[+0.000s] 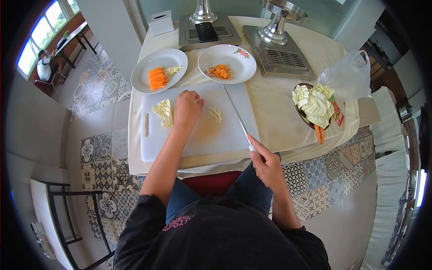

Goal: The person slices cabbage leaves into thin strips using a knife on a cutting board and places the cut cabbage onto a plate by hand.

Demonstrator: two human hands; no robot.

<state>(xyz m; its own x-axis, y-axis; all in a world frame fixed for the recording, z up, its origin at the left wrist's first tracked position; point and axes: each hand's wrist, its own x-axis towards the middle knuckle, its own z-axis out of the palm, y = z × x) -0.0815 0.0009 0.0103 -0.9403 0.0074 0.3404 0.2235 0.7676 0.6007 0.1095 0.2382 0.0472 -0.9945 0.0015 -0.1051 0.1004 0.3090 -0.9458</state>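
Observation:
My right hand [266, 165] grips the white handle of a long kitchen knife [235, 109]. The blade points away from me over the cutting board, its tip by the rim of a flowered plate [245, 67] holding orange shreds. On the white cutting board [180, 150] rests my left hand [188, 109], fingers curled in; whatever is under them is hidden. A piece of cabbage leaf [164, 112] lies to its left, and a few thin cabbage strips [215, 114] to its right. Carrot strips [157, 78] and pale cabbage strips [173, 70] share an oval plate [140, 67].
At the right, a bowl [298, 108] holds cabbage leaves [315, 103] and carrots [320, 133], beside a plastic bag [346, 76]. Two metal stands [211, 33] [288, 56] occupy the table's back, with a phone [206, 32] and tissue box [161, 23]. Another person [44, 69] sits far left.

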